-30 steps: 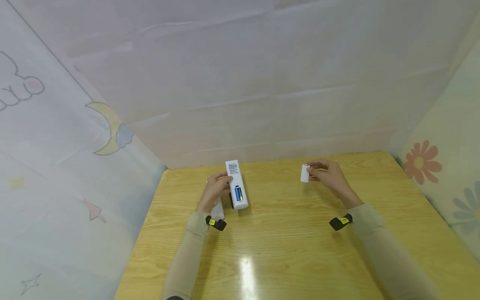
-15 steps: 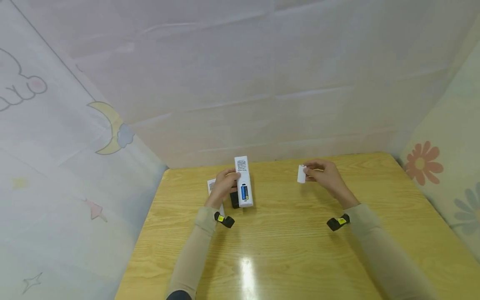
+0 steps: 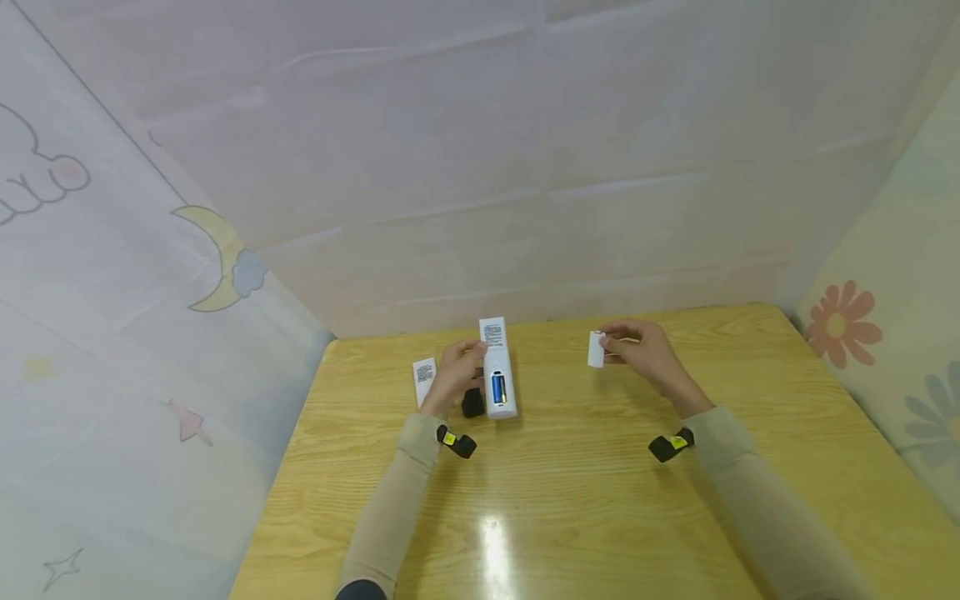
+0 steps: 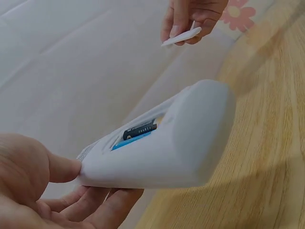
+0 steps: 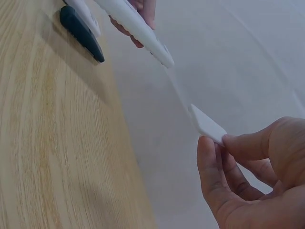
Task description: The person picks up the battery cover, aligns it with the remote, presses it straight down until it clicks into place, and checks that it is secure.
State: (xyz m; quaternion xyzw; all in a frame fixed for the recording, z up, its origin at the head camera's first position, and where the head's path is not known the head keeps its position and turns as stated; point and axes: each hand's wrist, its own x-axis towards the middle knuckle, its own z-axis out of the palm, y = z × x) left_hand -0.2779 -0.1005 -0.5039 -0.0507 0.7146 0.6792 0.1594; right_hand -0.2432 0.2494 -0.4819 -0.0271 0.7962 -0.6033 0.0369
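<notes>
A white remote control (image 3: 497, 360) is held up in my left hand (image 3: 454, 375), face down, its label and open battery compartment showing. In the left wrist view, the thumb is at one side and the fingers curl under the remote's body. Two batteries (image 4: 139, 130), one dark and one blue, lie side by side in the compartment. Off to the right, my right hand (image 3: 648, 358) pinches a small white battery cover (image 5: 207, 126) between thumb and fingers, apart from the remote.
On the wooden table (image 3: 570, 492), a second white remote (image 3: 423, 373) with a printed label lies left of my left hand, partly covered by it. A black remote (image 5: 78, 31) lies beside it. A pale fabric wall (image 3: 540, 208) rises behind the table.
My left hand has moved right with the remote, leaving more of the second white remote and the black one in sight. My right hand has shifted slightly left with the cover.
</notes>
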